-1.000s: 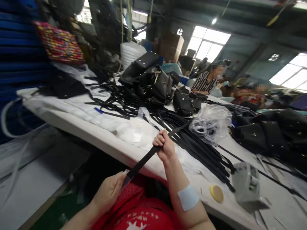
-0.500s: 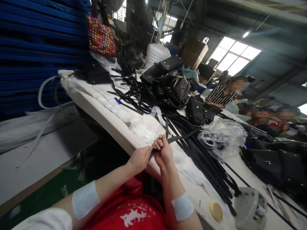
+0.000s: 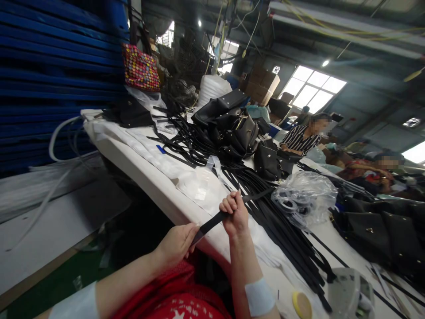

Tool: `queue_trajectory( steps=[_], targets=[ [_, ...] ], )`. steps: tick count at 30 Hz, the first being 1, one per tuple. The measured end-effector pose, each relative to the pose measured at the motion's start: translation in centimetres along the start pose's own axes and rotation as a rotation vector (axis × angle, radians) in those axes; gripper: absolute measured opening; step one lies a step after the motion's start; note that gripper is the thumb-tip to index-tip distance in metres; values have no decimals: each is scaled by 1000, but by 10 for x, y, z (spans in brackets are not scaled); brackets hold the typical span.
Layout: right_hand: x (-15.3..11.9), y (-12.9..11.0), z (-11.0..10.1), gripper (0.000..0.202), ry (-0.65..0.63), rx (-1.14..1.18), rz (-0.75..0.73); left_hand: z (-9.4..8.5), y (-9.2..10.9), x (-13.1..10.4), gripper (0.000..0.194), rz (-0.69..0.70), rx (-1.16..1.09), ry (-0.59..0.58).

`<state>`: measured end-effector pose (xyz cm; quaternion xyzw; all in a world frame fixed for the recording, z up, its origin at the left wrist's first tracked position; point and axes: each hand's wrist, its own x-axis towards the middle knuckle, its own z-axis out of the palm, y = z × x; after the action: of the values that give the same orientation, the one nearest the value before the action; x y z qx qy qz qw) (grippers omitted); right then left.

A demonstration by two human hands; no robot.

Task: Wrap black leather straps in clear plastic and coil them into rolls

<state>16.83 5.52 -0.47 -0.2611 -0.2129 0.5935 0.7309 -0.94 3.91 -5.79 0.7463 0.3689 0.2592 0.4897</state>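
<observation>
Currently, black strap (image 3: 211,223) held straight across edge of bench (image 3: 142,179) — gripped in curled right hand (image 3: 236,215), lower end pinched by closed left hand (image 3: 177,242) — with loose straps (image 3: 288,232) piled nearby.

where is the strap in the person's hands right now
In the head view, the strap is just below centre, running from the left hand up through the right hand toward the clear bag.

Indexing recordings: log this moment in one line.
left hand: holds black strap | right hand: grips same strap | strap pile: on table
</observation>
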Motion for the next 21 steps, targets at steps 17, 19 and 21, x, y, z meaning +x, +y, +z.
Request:
queue_trajectory(
  steps=[17,19,21],
  targets=[
    [0,-47,-12,22,-20,-17,-137,12,3,2,52,-28,40,-31],
    [-5,-26,-6,23,-13,3,-100,15,15,14,52,-18,8,-12],
    [-11,-7,-2,26,-4,6,-52,17,24,26,50,10,-17,26]
  ],
)
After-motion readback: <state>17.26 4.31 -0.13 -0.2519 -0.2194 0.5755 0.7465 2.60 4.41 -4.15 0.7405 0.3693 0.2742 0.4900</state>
